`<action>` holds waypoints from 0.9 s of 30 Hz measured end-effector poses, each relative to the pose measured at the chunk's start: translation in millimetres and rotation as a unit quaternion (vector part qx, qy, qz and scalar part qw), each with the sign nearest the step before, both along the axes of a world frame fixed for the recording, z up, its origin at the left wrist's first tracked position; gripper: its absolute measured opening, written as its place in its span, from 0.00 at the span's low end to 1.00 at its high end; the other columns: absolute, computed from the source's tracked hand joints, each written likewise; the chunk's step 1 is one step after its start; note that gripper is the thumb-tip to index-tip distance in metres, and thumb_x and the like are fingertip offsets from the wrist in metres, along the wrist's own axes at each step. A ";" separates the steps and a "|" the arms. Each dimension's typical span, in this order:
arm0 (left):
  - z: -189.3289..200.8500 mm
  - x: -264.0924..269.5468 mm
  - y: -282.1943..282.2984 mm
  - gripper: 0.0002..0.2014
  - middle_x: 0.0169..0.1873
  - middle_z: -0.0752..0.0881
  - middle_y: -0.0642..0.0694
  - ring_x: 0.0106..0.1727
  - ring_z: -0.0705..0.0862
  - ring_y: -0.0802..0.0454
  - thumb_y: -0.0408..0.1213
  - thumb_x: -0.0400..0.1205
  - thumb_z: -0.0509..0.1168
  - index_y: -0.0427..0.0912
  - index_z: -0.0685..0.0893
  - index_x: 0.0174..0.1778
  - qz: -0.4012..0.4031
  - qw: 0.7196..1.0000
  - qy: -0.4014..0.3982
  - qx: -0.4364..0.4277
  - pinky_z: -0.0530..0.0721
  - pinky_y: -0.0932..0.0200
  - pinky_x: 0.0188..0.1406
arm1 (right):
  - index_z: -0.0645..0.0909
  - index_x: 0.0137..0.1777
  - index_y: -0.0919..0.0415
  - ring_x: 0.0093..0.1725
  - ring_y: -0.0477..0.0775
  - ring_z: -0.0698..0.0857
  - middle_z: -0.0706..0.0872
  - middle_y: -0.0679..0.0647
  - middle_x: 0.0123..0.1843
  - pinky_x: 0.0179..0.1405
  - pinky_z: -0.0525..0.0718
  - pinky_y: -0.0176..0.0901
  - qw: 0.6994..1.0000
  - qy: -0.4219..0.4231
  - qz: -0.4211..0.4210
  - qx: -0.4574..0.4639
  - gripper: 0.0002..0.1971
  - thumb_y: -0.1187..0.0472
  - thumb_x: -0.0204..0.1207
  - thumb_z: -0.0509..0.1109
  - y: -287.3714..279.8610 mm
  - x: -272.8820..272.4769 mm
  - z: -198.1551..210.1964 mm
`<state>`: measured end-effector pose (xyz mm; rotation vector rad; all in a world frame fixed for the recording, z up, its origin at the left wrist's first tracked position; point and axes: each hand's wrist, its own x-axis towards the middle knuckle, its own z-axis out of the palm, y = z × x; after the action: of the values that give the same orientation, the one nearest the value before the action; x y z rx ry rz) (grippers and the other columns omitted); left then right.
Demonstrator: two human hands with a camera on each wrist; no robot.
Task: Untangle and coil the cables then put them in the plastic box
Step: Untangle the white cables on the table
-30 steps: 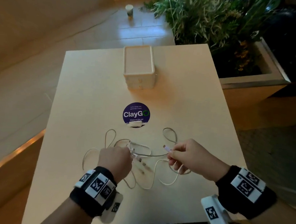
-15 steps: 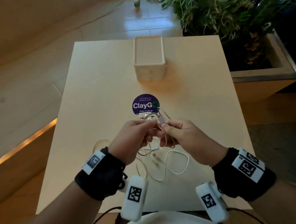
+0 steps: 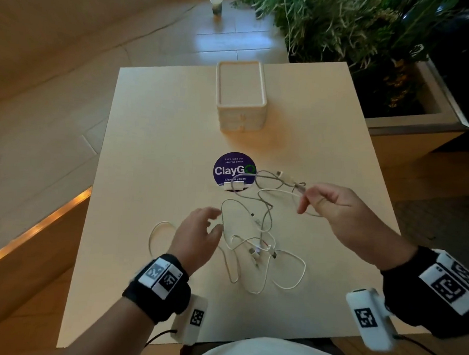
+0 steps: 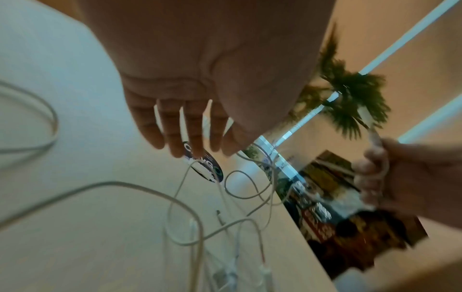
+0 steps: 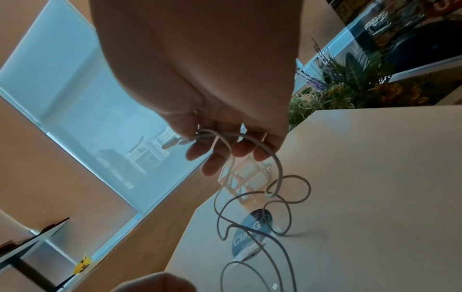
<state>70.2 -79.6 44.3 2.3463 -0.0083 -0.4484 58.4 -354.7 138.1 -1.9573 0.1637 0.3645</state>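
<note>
Cables (image 3: 254,233) still tangled mid-frame, I see right hand (image 3: 335,208) pinching one gray cable end, left hand (image 3: 199,235) spread, plastic box (image 3: 241,95) closed, nothing coiled.

In the left wrist view the right hand (image 4: 405,177) at three o'clock is smeared by motion blur, its fingers indistinct. The tangled cables (image 3: 257,241) cross too thinly to tell how many there are. The left hand (image 3: 196,238) hides part of one loop.
</note>
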 end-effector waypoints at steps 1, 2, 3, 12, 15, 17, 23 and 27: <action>-0.1 -3.7 1.0 0.10 0.52 0.89 0.51 0.51 0.87 0.51 0.36 0.81 0.69 0.49 0.87 0.57 -0.023 0.998 -0.062 0.012 0.86 0.51 0.54 | 0.85 0.43 0.64 0.60 0.80 0.80 0.85 0.80 0.54 0.61 0.78 0.70 1.000 -0.007 -0.013 -0.002 0.19 0.53 0.89 0.60 -2.4 -0.9 1.1; -1.1 -8.5 -0.9 0.06 0.45 0.88 0.53 0.45 0.86 0.53 0.36 0.81 0.69 0.50 0.88 0.51 -0.072 0.991 -0.111 0.023 0.86 0.54 0.48 | 0.86 0.44 0.65 0.62 0.74 0.82 0.87 0.76 0.55 0.64 0.77 0.65 1.000 -0.018 -0.022 0.000 0.18 0.55 0.88 0.61 -3.8 -1.1 3.3; -1.1 -14.9 -6.5 0.05 0.41 0.88 0.55 0.41 0.84 0.54 0.37 0.80 0.68 0.50 0.88 0.48 -0.135 0.981 -0.136 0.033 0.85 0.56 0.44 | 0.86 0.44 0.65 0.61 0.68 0.84 0.88 0.73 0.55 0.60 0.79 0.59 0.999 -0.029 -0.025 -0.001 0.16 0.58 0.88 0.62 -4.6 -0.8 4.1; -51.3 -41.9 -48.3 0.12 0.45 0.85 0.40 0.41 0.83 0.40 0.32 0.69 0.67 0.41 0.85 0.49 -0.407 0.852 -0.201 0.261 0.83 0.48 0.38 | 0.85 0.43 0.56 0.33 0.39 0.81 0.91 0.49 0.49 0.34 0.76 0.44 0.984 0.046 0.056 -0.160 0.12 0.56 0.86 0.63 -14.2 8.1 5.8; -56.9 -36.6 -39.6 0.12 0.47 0.85 0.41 0.42 0.83 0.42 0.34 0.74 0.59 0.43 0.85 0.50 -0.413 0.841 -0.236 0.257 0.82 0.49 0.38 | 0.88 0.45 0.55 0.40 0.46 0.82 0.87 0.46 0.48 0.39 0.77 0.43 0.983 0.020 0.044 -0.178 0.10 0.56 0.84 0.67 -17.3 6.7 5.1; -59.3 -35.4 -33.0 0.13 0.46 0.85 0.42 0.42 0.83 0.43 0.32 0.75 0.58 0.43 0.85 0.50 -0.428 0.831 -0.246 0.258 0.82 0.50 0.38 | 0.89 0.45 0.53 0.49 0.45 0.83 0.88 0.48 0.47 0.45 0.77 0.38 0.985 0.002 0.041 -0.168 0.09 0.56 0.84 0.68 -18.2 4.5 8.0; -60.3 -35.5 -24.4 0.16 0.37 0.86 0.44 0.34 0.83 0.44 0.31 0.78 0.55 0.40 0.86 0.55 -0.431 0.827 -0.271 0.239 0.83 0.52 0.35 | 0.88 0.44 0.53 0.42 0.52 0.87 0.89 0.49 0.36 0.44 0.82 0.51 0.994 -0.032 0.013 -0.104 0.09 0.62 0.84 0.68 -20.6 -3.6 9.9; -43.8 -34.7 -24.9 0.18 0.39 0.86 0.45 0.33 0.83 0.45 0.32 0.78 0.62 0.37 0.84 0.64 -0.399 0.842 -0.315 0.178 0.82 0.53 0.35 | 0.85 0.49 0.66 0.29 0.59 0.75 0.80 0.58 0.30 0.34 0.78 0.47 0.999 -0.023 -0.029 0.013 0.09 0.68 0.86 0.64 -12.2 -3.4 11.4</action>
<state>35.5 -104.5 0.5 2.6632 -1.3563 -0.0191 55.0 -366.9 149.4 -1.9297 0.1863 0.2823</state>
